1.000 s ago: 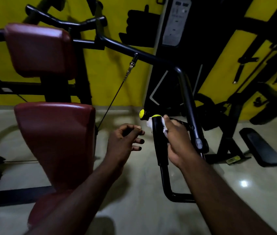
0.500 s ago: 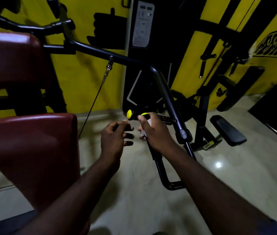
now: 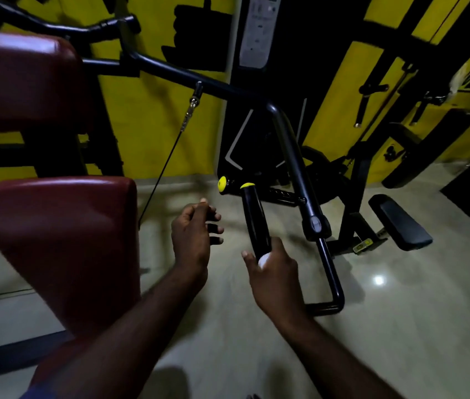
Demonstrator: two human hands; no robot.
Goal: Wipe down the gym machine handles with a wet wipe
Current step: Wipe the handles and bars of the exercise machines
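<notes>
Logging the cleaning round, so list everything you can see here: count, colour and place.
upright handle: one, black with yellow cap, centre
second handle: one, black with yellow cap, behind it to the left
wet wipe: one, white, at the upright handle's lower end
pads: two, dark red, left
machine arm: one, black, right of the handles
cable: one, black, hanging from the arm
bench pad: one, black, far right
left hand: one, beside the handle, fingers loosely curled, holding nothing
right hand: one, gripping the wet wipe round the handle
</notes>
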